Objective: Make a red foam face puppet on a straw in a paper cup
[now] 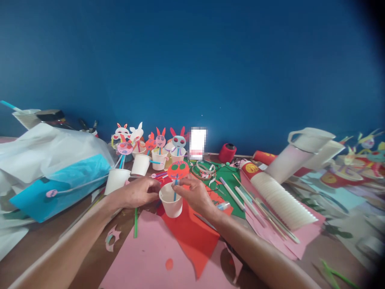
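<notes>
A white paper cup (170, 207) stands upright in front of me, above pink and red paper. My left hand (144, 192) has its fingers curled against the cup's left rim; some fingertips are hidden. A blue straw (175, 195) reaches down into the cup, pinched near its upper part by my right hand (195, 193). On top of that straw sits an orange paper face (177, 170) with green eyes. Behind the cup are several finished-looking cups with animal faces, among them a grey-blue rabbit face (178, 140) and a pink rabbit face (160, 140).
Pink paper (144, 253) and red paper (198, 249) cover the front. At right lie a sleeve of stacked paper cups (285, 200), markers (233, 192) and a white pitcher (293, 156). A plastic bag (54, 148) and blue paper (39, 200) fill the left.
</notes>
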`<state>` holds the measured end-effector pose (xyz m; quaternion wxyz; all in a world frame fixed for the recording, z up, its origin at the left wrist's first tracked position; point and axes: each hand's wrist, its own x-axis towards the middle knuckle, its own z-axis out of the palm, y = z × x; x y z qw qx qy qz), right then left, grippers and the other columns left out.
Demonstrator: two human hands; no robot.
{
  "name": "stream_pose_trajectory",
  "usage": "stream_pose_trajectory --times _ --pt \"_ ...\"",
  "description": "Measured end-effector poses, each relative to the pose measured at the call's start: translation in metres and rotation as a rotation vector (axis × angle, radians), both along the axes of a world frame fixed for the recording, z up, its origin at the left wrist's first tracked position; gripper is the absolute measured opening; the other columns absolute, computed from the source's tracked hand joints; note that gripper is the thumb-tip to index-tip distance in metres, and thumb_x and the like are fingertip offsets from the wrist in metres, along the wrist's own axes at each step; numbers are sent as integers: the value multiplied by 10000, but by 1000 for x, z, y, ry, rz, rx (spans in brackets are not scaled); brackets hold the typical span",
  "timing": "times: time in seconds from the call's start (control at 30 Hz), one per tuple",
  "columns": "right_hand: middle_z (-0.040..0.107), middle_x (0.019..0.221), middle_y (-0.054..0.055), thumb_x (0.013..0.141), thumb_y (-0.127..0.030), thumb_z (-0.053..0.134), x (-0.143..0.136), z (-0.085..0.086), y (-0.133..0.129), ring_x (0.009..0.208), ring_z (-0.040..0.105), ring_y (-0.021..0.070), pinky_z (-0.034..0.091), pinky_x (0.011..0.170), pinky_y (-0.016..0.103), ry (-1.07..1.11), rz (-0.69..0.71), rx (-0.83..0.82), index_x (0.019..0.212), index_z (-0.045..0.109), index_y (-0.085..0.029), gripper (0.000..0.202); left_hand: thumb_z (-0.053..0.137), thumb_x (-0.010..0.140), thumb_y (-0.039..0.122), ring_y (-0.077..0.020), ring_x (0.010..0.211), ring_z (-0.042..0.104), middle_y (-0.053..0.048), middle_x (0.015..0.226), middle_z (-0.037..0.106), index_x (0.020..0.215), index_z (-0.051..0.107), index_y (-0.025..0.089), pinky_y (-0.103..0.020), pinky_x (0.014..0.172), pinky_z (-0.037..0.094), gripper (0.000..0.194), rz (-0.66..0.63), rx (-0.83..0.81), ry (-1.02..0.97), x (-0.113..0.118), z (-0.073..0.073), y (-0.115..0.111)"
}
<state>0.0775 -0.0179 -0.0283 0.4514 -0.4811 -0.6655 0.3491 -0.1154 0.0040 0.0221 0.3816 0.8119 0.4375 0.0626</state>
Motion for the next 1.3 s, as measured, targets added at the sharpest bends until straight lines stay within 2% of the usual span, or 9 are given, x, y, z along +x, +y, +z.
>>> stream_pose_trajectory --times 0.27,0.37,0.47,0.63,0.73,0.87,1.03,1.17,1.3 --pt "578 806 14 754 -284 583 1 -2 1 787 544 147 394 744 260 -5 -7 20 759 679 -200 128 449 684 247 -156 655 560 -23 789 645 946 637 174 -215 565 395 331 -44 33 3 -1 -5 4" --pt "572 801 19 746 -288 588 2 -2 2 796 547 154 397 750 265 -11 -21 27 718 665 -186 132 440 700 241 -141 600 544 -16 736 632 1036 606 180 -203 527 386 380 -43 18 5 -4 -8 6" --pt "576 805 21 744 -290 586 2 -2 3 798 550 156 400 751 267 -12 -24 37 701 657 -181 137 444 700 242 -126 545 509 -2 656 605 1037 615 189 -191 485 362 381 -23 -1 -9 -5 -9 6" --pt "580 806 20 740 -304 587 2 -1 2 781 543 154 402 736 268 -27 -41 48 697 659 -192 140 438 695 234 -110 499 445 22 593 556 1062 614 199 -186 460 330 409 -72 -52 -27 -5 -7 5" --pt "588 818 23 737 -308 587 3 -1 2 791 550 159 401 744 270 -26 -38 27 707 665 -193 142 430 700 230 -108 489 428 34 567 537 1027 635 206 -187 463 319 386 -91 -28 -28 -3 -5 4" --pt "614 878 33 731 -311 593 6 1 6 850 563 170 399 763 274 -34 4 0 763 683 -196 150 419 706 219 -110 475 417 32 550 546 933 675 214 -194 466 313 343 -96 41 -7 -2 -4 3" --pt "629 910 27 774 -284 545 13 5 11 856 567 160 400 717 260 -64 87 10 793 682 -209 158 441 690 214 -138 588 516 1 730 643 903 679 224 -200 565 369 320 -101 72 -10 -3 -7 6" --pt "621 978 33 817 -291 488 24 11 12 903 559 166 398 695 256 -90 184 -15 907 659 -210 208 436 702 218 -137 575 509 7 685 625 888 674 215 -198 557 366 301 -108 75 -16 -3 -5 5" --pt "588 1075 38 776 -251 535 38 18 15 939 538 189 409 695 267 -159 305 -101 1061 583 -218 291 390 737 204 -115 504 446 22 608 566 980 639 206 -189 479 322 348 -143 57 31 -3 -4 4"
